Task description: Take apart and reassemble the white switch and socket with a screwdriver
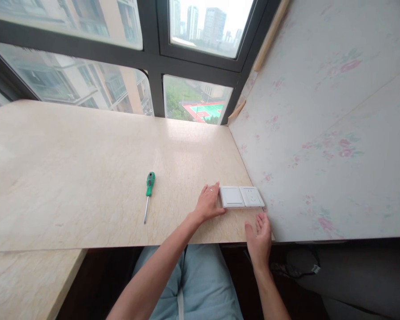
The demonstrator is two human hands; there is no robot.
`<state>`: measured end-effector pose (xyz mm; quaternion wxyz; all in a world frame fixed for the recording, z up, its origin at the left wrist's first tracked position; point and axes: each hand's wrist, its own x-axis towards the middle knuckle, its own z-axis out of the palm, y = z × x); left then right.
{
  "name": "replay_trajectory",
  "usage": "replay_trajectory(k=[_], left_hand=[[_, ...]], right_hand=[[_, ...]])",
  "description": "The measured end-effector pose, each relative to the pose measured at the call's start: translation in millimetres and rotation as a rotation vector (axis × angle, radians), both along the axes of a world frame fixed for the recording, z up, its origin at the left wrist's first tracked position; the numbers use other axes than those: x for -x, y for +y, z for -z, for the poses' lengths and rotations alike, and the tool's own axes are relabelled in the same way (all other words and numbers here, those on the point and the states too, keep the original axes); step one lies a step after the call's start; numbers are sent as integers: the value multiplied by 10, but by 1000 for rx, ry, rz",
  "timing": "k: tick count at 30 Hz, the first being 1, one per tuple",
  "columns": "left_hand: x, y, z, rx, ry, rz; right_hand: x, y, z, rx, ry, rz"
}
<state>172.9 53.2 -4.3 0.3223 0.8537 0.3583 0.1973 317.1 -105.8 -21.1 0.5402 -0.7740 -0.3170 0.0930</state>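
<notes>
A white wall switch (pixel 232 196) and a white wall socket (pixel 252 197) lie face up, side by side, on the beige stone windowsill (pixel 103 169). My left hand (pixel 209 203) is at the switch's left end, fingers by its upper corner and thumb by its lower corner, gripping it. A ring shows on one finger. Just below the socket, my right hand (pixel 259 238) is apart from it, palm turned inward. Its fingers are loosely bent, the thumb stands away from them, and nothing is between them. Left of my left hand lies a green-handled screwdriver (pixel 150 186), its tip toward me.
Dark-framed windows (pixel 153 58) rise behind the sill. A floral-papered wall (pixel 320 133) borders it closely on the right. The sill's front edge (pixel 120 247) runs above my legs, and a lower stone ledge (pixel 30 275) is at the left.
</notes>
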Motion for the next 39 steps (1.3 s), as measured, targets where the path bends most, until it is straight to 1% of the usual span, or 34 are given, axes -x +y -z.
replay_trajectory(k=[3,7,10,12,14,15,17,19,21,22,23,24,26,28,29,32,34,36,39], left_hand=[[-8,-15,8,-11,5,17],[47,-29,25,4,-22,55],[253,-47,30,23,-82,63],[499,-79,18,18,-142,20],[817,-135,-12,-12,-219,-95],[993,-171,-31,-32,-257,-183],[1352,-248,-73,-62,-329,-399],[1680,-311,-108,-83,-348,-653],[1932,-331,-137,-89,-276,-877],[2019,-320,-152,-80,-215,-941],[2077,-293,-170,-63,-150,-972],[2108,-250,-193,-44,-88,-978],[2106,-123,-253,-8,38,-933],[2055,40,-325,26,169,-869],[2026,128,-360,55,228,-842],[1944,365,-428,103,266,-808],[1868,463,-432,126,240,-780],[1730,491,-403,145,204,-734],[1381,413,-327,145,151,-643]], right_hand=[[257,-75,-4,-24,38,-13],[594,-112,-38,-15,44,-92],[772,-73,-95,-13,41,-199],[862,-16,-141,-5,37,-278],[957,73,-189,2,36,-357],[1015,134,-214,6,38,-404],[1168,298,-265,15,43,-510],[1377,520,-317,38,38,-614],[1629,776,-364,78,26,-717],[1759,903,-382,89,24,-769],[1885,1018,-397,93,19,-812],[1998,1116,-408,97,10,-858],[2164,1237,-417,98,-8,-944],[2218,1247,-410,95,-25,-989],[2199,1217,-400,93,-32,-991],[1987,1043,-347,82,-48,-926],[1780,900,-306,70,-50,-873],[1582,759,-273,59,-47,-825],[1358,575,-258,48,-37,-773]])
